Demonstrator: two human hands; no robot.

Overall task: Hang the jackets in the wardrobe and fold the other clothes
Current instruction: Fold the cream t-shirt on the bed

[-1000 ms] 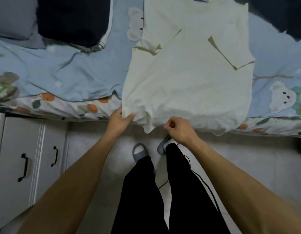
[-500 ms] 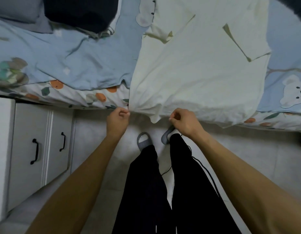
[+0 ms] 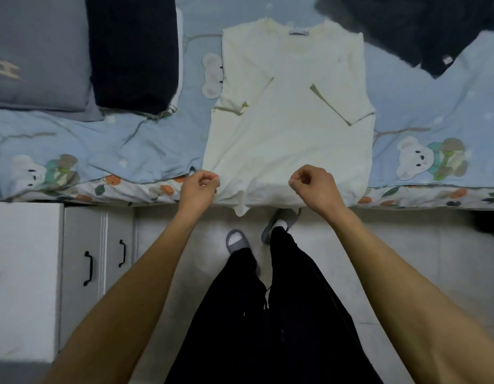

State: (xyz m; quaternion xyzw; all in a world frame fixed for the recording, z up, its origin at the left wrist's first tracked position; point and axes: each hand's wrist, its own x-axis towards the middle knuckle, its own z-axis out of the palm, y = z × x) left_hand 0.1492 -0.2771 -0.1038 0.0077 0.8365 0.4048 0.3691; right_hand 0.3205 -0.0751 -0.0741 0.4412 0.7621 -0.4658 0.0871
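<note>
Hidden/cut off: the dark garment (image 3: 423, 26) at the far right runs out of the top edge; only part of it shows. The grey pillow (image 3: 35, 54) is cut by the left edge. The hem of the cream T-shirt (image 3: 290, 128) droops over the bed edge, and your wrists cover parts of it.
Hard to make out: whether your left hand (image 3: 199, 187) pinches cloth cannot be told for certain; its curled fingers sit right at the hem's left corner, touching it. Your right hand (image 3: 315, 187) is curled over the hem, and no cloth shows inside the fist.
T-shirt position: flat on the bed (image 3: 146, 145), collar away from you, both sleeves folded inward over the body.
Change since earlier frames: a second ago both your hands gripped the hem below the bed edge; now they sit higher, level with the edge, and the right one no longer visibly holds fabric. The collar and the whole shirt have come into view.
Surface: pale blue sheet with bear prints, fruit-patterned border along the near side. A folded navy garment (image 3: 132, 51) lies just beside the pillow, left of the shirt.
Room: white cabinet (image 3: 82, 245) with black handles at lower left; light tiled floor (image 3: 401, 256); your black trousers and grey slippers (image 3: 236, 241) below.
</note>
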